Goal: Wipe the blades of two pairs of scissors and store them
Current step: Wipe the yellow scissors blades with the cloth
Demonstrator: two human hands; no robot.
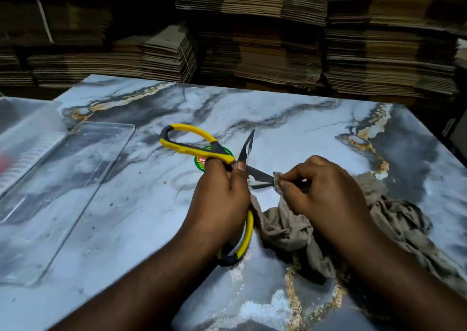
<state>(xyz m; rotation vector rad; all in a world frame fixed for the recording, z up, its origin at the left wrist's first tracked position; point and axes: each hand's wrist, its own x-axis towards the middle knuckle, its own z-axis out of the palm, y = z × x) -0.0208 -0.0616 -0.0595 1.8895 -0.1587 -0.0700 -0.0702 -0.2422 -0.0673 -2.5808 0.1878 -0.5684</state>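
Both hands gripping: left [222, 199] on splayed scissors [227, 159], blades rightward, right [326, 191] pinching cloth [290, 224]

Left hand [222, 199] grips open yellow scissors [202, 148]; right hand [326, 191] pinches grey cloth [285, 224] round lower blade.

Head view, angled down, close over table [316, 118].

- A round green and red sticker [202, 161] is sitting on the yellow-handled scissors [199, 143], partly hiding behind the handle and the left hand [222, 199].
- White letters are running around its green edge, but they are too small and too cut off to read.
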